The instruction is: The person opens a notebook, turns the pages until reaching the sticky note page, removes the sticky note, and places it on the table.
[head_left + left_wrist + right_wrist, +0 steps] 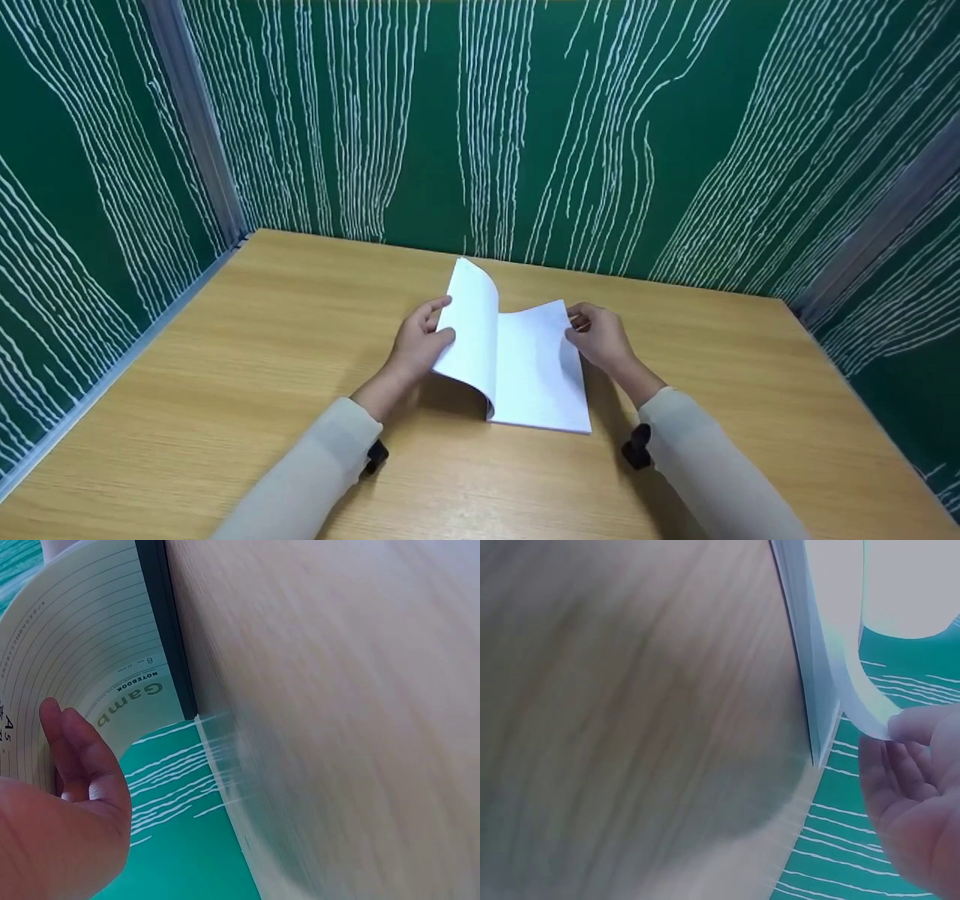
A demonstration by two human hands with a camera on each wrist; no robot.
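An A5 notebook [536, 375] with a dark spine strip [166, 630] lies open on the wooden table. My left hand [415, 345] grips the raised left side of it, thumb over the white page and fingers behind. In the left wrist view the lined cover [75, 622] bends in a curve and reads "Gamb" and "NOTEBOOK". At the right edge my right hand [602, 339] pinches a lifted page [866, 701] between thumb and fingers. That page curls up from the stack of pages [814, 682] beneath it in the right wrist view.
The wooden table [247, 360] extends around the notebook on all sides. Green panels [435, 150] with wavy white lines stand behind and at both sides, joined by grey metal posts [196, 112]. Dark straps [637, 446] sit at both wrists.
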